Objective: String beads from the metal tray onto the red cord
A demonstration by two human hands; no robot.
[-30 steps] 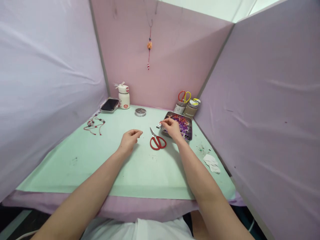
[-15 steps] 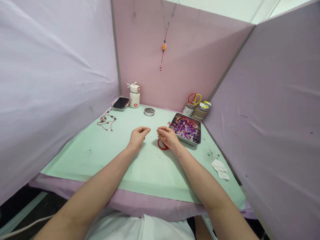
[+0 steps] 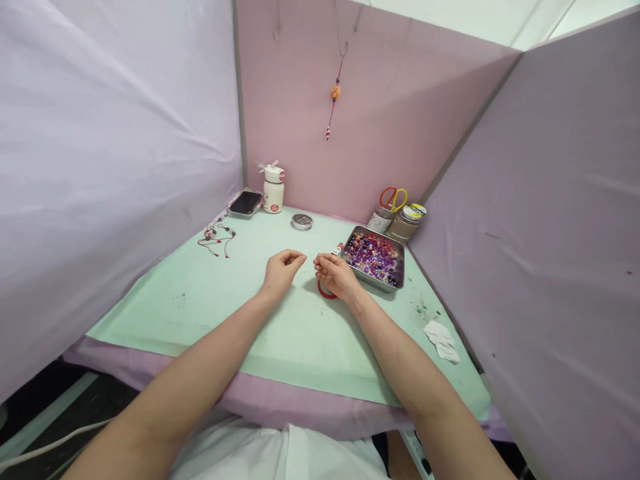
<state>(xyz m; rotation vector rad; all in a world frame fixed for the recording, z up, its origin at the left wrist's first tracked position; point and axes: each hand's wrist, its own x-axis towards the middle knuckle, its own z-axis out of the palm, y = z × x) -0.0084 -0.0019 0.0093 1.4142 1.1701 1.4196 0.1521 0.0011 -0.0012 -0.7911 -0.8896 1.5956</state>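
Bottle [image 3: 273, 192] with red label [image 3: 275, 208], illegible; hands [image 3: 336, 275] pinched, bead tray [image 3: 374, 283] at right.

Beads [image 3: 373, 255] in tray [image 3: 381, 285], phone [image 3: 246, 202] left of bottle [image 3: 273, 197]

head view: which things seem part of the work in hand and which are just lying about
Likely part of the work:
beads in the metal tray beside the right hand
red looped handle, partly hidden by that hand
perhaps the beaded cords

Apparently just lying about:
phone
white bottle
crumpled white piece
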